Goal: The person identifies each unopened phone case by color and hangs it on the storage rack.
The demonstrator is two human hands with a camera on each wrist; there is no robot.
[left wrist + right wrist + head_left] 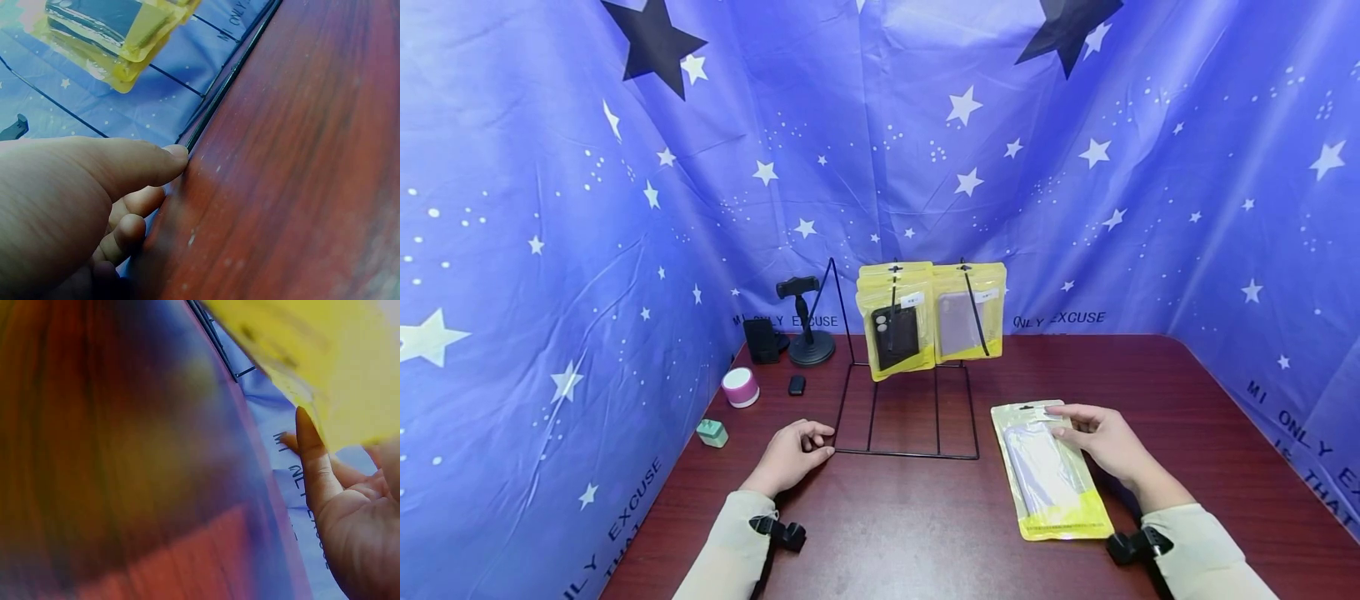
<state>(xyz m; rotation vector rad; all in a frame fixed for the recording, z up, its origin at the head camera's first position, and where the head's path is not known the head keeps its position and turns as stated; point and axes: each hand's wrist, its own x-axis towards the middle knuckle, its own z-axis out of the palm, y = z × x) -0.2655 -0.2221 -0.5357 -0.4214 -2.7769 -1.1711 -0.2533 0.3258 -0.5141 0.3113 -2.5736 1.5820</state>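
My right hand (1108, 442) pinches the upper right edge of a yellow-and-clear pouch (1047, 479) with a pale purple phone case inside. The pouch is tilted above the right side of the table; in the right wrist view its yellow face (350, 375) is blurred. At the front left corner of a black wire display rack (906, 454), my left hand (790, 457) pinches the base wire between thumb and fingers. From the rack's hooks hang pouched phone cases: a black one (897, 337) at left and a light purple one (958, 321) at right, with more pouches behind the left one.
Left of the rack stand a black phone holder (811, 346) and another black stand (762, 340). Near them lie a small black block (797, 385), a pink-and-white round object (741, 388) and a green block (712, 432). A starry blue cloth (880, 167) surrounds the dark red table (880, 533).
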